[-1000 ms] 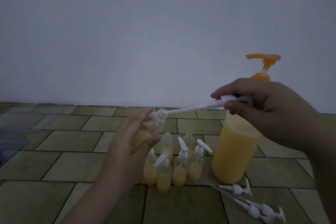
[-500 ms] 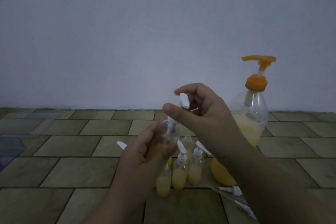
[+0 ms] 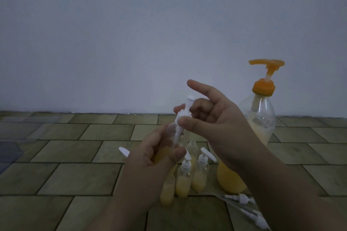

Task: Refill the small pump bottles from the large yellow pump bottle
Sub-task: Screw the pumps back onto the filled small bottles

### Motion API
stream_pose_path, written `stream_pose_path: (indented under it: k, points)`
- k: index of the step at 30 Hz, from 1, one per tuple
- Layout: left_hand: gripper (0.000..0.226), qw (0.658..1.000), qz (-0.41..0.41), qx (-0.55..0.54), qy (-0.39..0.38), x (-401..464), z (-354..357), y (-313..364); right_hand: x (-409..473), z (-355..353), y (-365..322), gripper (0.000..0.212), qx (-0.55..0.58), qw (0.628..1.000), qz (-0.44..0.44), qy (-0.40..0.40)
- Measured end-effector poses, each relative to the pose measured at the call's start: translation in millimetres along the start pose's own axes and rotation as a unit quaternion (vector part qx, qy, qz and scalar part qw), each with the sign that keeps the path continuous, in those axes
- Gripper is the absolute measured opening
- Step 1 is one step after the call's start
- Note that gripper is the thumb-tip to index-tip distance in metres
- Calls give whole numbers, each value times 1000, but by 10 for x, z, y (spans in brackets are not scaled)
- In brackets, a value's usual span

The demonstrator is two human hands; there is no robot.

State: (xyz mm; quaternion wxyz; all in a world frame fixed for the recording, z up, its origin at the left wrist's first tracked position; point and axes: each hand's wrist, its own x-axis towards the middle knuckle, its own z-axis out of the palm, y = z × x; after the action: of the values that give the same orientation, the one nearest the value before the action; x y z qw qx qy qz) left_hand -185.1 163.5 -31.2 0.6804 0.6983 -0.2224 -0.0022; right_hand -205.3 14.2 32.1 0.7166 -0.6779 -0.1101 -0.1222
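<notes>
At the frame centre the left hand (image 3: pixel 150 159) grips a small bottle (image 3: pixel 169 148) partly filled with yellow liquid. The right hand (image 3: pixel 212 125) pinches a white pump (image 3: pixel 183 116); its tube, outside earlier, now stands inside the neck. The large yellow bottle (image 3: pixel 261 118), half full, stands at right.

Left hand (image 3: pixel 150 157) gripping small bottle (image 3: pixel 169 148), right hand (image 3: pixel 212 124) pinching white pump (image 3: pixel 183 118) into it

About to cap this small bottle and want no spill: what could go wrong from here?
1. The small bottle is tilted in the left hand while the white pump isn't seated; liquid may spill.
2. The right hand pinches the pump with fingertips only; it may slip.
3. Filled bottles stand just below; a drop could topple them.
</notes>
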Motion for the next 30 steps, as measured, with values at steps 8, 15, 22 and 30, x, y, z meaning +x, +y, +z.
stream_pose_path:
  k: [8,15,22,30]
  points:
    - [54,1000,4,-11,-5,14,22,22,-11,-32,-51,69,51,998,31,-27]
    - [48,1000,0,-17,-14,6,55,47,4,-46,-25,70,20,999,23,-25]
    - [44,1000,-8,-24,-12,25,31,25,22,-49,-31,70,-91,996,3,26]
    - [45,998,-21,-56,-32,54,20,100,42,-98,-76,47,-42,998,33,-38]
